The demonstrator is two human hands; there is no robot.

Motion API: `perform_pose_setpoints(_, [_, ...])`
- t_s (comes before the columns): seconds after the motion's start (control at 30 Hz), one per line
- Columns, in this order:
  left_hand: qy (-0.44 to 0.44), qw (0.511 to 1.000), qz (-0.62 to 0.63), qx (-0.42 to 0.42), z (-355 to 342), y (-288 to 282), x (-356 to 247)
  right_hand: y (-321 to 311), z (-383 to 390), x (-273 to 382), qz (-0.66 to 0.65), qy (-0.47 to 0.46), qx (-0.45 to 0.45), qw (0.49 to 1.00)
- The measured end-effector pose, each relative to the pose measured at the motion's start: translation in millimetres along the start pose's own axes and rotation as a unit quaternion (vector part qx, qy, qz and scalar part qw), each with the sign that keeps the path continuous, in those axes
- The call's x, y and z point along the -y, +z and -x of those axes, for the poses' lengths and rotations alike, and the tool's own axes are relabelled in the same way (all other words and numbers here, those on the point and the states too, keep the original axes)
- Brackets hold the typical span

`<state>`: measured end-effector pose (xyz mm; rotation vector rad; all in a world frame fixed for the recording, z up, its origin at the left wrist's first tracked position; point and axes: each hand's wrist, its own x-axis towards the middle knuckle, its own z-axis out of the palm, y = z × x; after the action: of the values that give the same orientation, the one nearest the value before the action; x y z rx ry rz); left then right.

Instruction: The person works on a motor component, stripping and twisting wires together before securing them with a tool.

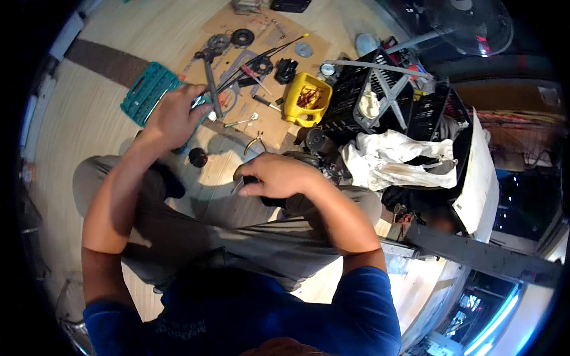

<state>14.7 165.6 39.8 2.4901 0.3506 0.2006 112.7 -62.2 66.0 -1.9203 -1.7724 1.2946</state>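
At eleven o'clock from our lap [237, 240], our left hand [178, 115] curls beside the green tool case [139, 89]; what it grips, we cannot tell. At one o'clock, our right hand [282, 174] pinches a small metal piece [237, 187]. We seem mid-handling; the next move calls for steadiness.
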Motion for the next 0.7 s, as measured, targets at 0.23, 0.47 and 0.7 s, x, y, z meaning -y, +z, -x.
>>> perform_pose_setpoints(0.23, [0.023,0.997,-0.062,-0.036,1.1,15.1,38.3,-31.5,75.7,60.1,-0.483,-0.530,-0.176,0.675])
perform_pose_setpoints(0.47, [-0.048,0.994,-0.048,0.081,6.4,75.0,90.0,-32.1,94.3,81.3,-0.591,-0.600,-0.101,0.530])
perform_pose_setpoints(0.7, [-0.178,0.960,-0.118,0.182,4.8,145.8,175.9,-37.7,95.0,71.5,-0.583,-0.632,-0.079,0.504])
